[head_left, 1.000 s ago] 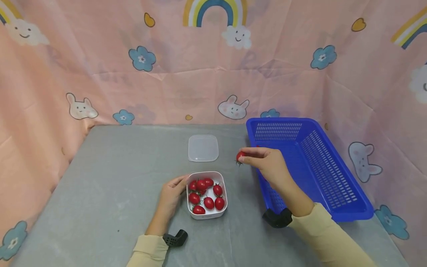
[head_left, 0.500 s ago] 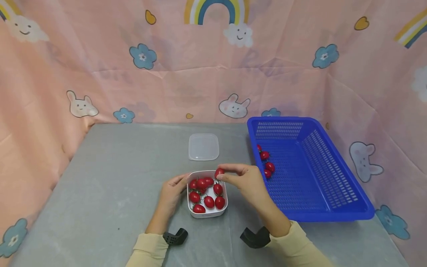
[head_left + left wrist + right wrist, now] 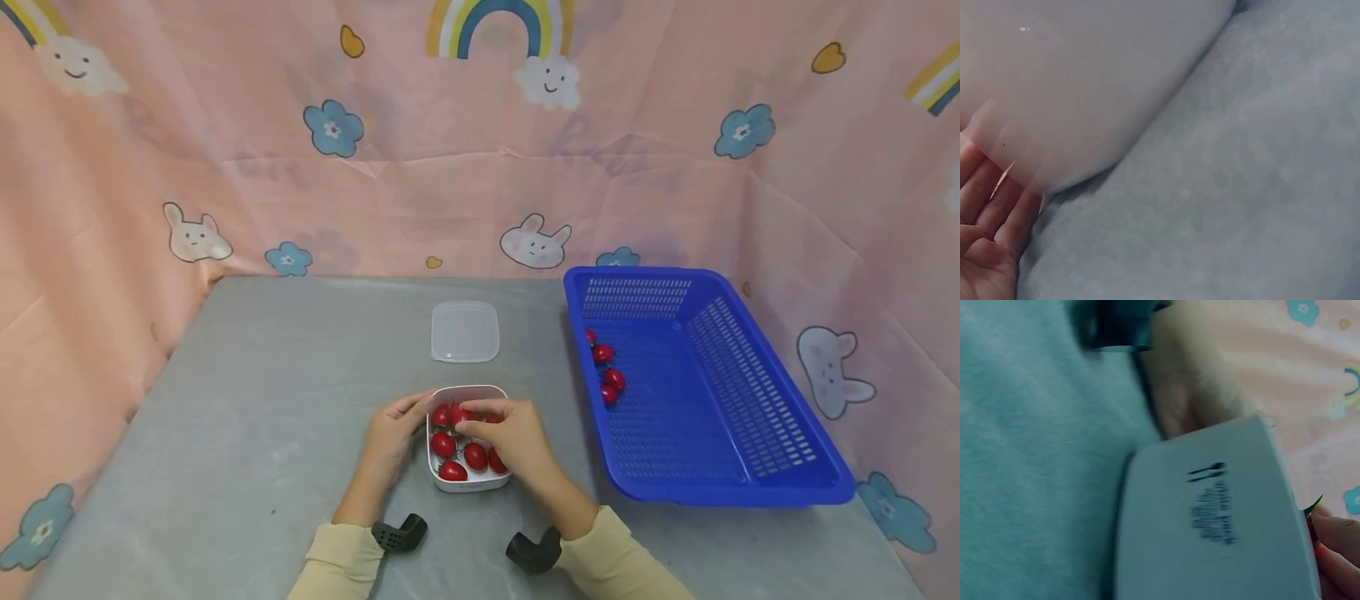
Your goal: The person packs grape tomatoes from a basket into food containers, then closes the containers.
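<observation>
Now left hand (image 3: 392, 431) steadying white tub (image 3: 442, 482), right hand (image 3: 506, 433) pinching a tomato (image 3: 459, 414) inside

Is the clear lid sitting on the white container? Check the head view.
No, the clear lid lies flat on the table, apart from the white container, which stands open.

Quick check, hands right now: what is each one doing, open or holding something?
Left hand: open, straight fingers resting against the side of the white container.
Right hand: over the container, fingertips pinching a cherry tomato inside it.
</observation>
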Motion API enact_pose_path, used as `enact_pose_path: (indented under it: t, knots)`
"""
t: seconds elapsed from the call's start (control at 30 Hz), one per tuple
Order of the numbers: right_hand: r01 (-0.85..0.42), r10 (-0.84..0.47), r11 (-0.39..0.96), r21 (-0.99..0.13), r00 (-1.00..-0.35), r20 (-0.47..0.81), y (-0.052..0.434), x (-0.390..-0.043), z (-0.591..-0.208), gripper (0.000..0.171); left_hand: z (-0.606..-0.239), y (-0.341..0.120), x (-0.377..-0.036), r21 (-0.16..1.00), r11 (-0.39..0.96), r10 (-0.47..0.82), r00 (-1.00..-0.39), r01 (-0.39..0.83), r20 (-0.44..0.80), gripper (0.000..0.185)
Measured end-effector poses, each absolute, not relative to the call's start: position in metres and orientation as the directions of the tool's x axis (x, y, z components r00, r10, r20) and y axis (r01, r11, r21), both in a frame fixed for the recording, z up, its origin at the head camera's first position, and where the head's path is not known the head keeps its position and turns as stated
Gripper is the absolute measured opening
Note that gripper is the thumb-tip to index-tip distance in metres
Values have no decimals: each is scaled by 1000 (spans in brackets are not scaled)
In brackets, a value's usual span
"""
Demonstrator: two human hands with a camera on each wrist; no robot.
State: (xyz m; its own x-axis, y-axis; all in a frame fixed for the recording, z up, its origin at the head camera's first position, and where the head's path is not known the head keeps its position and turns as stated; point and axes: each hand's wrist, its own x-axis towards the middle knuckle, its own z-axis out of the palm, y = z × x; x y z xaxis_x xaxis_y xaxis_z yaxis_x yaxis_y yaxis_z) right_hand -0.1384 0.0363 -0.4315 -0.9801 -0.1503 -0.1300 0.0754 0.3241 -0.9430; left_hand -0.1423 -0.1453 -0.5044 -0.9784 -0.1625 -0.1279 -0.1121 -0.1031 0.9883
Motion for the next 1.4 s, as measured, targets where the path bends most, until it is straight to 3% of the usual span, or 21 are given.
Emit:
enact_pose_path:
  t: [0.53, 0.97, 1.1, 1.23, 1.4]
  knots:
    - [-65, -191, 496, -866, -981, -36, 32, -137, -439, 26, -504, -144, -142, 980, -159, -144, -979, -119, -142, 33]
    - [-154, -227, 549, -822, -973, 31, 28, -135, -441, 27, -504, -145, -142, 987, -103, -168, -975, -126, -142, 31]
    - [-140, -220, 532, -835, -975, 24, 28, -136, -441, 26, -503, -146, -142, 986, -97, -177, -973, -135, -150, 31]
    - [-45, -178, 449, -892, -983, -40, 30, -142, -436, 23, -503, -147, -142, 985, -97, -180, -971, -139, -155, 32]
    - [35, -130, 351, -936, -988, -86, 37, -149, -410, 23, -504, -145, -142, 979, -163, -158, -976, -125, -151, 33]
